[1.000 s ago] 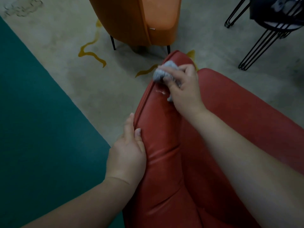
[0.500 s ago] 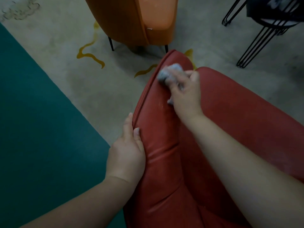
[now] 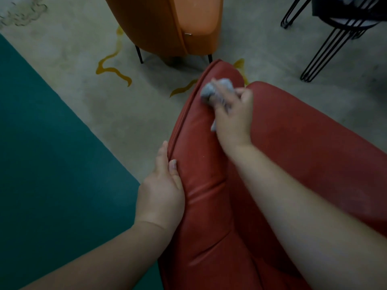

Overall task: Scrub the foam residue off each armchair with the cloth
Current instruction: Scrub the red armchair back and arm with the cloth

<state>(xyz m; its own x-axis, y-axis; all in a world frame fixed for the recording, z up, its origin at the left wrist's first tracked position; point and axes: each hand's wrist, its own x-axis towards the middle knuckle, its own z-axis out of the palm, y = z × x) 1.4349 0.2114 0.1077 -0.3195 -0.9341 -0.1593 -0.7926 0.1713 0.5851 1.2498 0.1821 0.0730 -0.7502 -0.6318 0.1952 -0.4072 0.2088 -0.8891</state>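
Scrubbing goes on near the far tip of the red armchair's [image 3: 209, 206] arm, where the right hand [image 3: 234, 116] bunches the grey cloth [image 3: 217, 88] in a tight grip and presses it to the leather. That arm's long axis runs from the person out toward the orange armchair [image 3: 167, 24]. The left hand [image 3: 161, 191] lies nearer, fingers straight along the outer edge, bracing. Any next stroke probably follows that axis.

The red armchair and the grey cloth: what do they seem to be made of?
Red armchair: probably leather or faux leather with a soft sheen, judging by the smooth creases and the piped seam. Grey cloth: a soft matte fabric, perhaps microfibre; it bunches up in the right hand.
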